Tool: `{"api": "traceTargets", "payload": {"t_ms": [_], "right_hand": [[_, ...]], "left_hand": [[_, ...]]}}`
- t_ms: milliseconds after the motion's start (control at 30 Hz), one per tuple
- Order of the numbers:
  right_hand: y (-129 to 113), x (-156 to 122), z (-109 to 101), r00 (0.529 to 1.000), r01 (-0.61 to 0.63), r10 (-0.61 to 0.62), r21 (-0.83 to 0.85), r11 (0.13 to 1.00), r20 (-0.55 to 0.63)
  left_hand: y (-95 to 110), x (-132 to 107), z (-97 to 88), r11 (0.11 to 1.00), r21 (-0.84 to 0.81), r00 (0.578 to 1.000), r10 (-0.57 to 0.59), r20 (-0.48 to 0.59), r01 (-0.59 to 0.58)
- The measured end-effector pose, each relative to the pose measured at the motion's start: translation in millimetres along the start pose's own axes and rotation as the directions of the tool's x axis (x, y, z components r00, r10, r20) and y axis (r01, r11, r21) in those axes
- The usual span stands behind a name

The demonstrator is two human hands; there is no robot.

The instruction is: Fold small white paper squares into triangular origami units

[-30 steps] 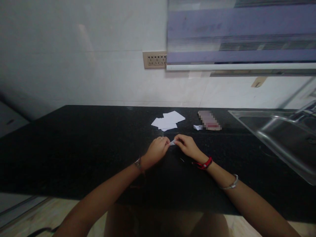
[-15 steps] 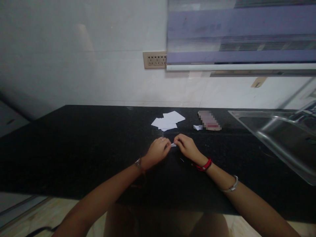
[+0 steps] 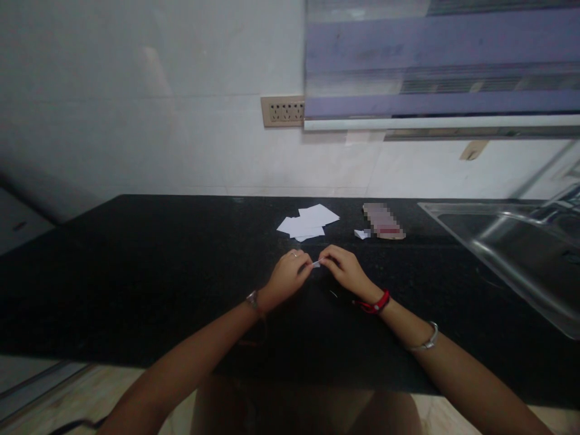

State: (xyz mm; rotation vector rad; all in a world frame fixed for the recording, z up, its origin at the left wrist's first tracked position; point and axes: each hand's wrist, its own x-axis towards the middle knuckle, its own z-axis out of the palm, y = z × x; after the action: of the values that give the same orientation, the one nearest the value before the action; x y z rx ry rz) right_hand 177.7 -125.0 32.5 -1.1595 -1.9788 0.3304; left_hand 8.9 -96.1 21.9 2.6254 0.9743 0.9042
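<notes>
My left hand (image 3: pixel 287 278) and my right hand (image 3: pixel 345 269) meet over the black counter (image 3: pixel 136 272), fingers pinched together on a small folded piece of white paper (image 3: pixel 316 264). Only a sliver of the paper shows between the fingertips. A loose pile of white paper sheets (image 3: pixel 308 222) lies just beyond the hands. A tiny folded paper piece (image 3: pixel 361 234) rests to the right of the pile.
A blurred flat object (image 3: pixel 383 220) lies beside the tiny paper piece. A steel sink (image 3: pixel 512 248) fills the counter's right end. A wall socket (image 3: pixel 283 110) and a window blind (image 3: pixel 439 66) are on the tiled wall behind.
The paper between my fingers shows less than a second ago; the fingertips have drawn closer over it. Hands stay in the same spot.
</notes>
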Motion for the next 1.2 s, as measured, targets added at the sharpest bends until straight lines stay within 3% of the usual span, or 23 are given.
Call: {"api": "traceTargets", "payload": {"t_ms": [400,700,933,1200], "right_hand": [[-4.0,-1.4,0.6,1.000,-0.005,0.006,0.027,1.000,-0.013],[6.5,-1.2,-2.5,0.996,-0.048,0.056,0.109,0.993,-0.073],[8.6,-3.4,8.8,0.971,-0.200,0.236,0.389,0.899,-0.047],[-0.3,-2.4,8.9,0.980,-0.141,0.174,0.270,0.953,-0.102]], "left_hand": [[4.9,1.0,-3.5,1.000,0.011,1.000,-0.008,0.006,0.008],[-1.8,1.4,-6.8,0.940,-0.311,0.990,-0.117,0.080,0.137],[-0.1,-0.1,-1.2,0.877,-0.414,0.969,-0.212,0.124,0.244],[-5.3,-1.0,5.5,0.831,-0.474,0.956,-0.269,0.117,0.292]]}}
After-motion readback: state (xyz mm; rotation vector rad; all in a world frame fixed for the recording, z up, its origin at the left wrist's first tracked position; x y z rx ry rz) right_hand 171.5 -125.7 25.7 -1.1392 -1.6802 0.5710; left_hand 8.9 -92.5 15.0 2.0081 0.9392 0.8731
